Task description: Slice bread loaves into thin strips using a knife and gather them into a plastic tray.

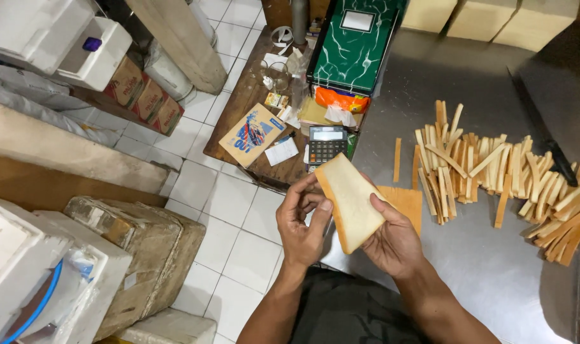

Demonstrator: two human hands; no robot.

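my left hand (303, 223) and right hand (392, 239) grip a soft bread slice (350, 200) off the steel table (487, 267); squeezing could tear it.

- Even indoor light falls from above me, fairly bright.
- My steel table (468, 267) shows a dull sheen, no hard glare.
- Edges bend outward, wide-lens distortion.
- Focus is sharp; shadows soft.

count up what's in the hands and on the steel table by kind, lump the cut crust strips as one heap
bread slice, held by the left hand and right hand: 1
flat brown crust piece on the steel table: 1
heap of crust strips: 1
long knife: 1
pale blocks at the table's far edge: 3
total: 7
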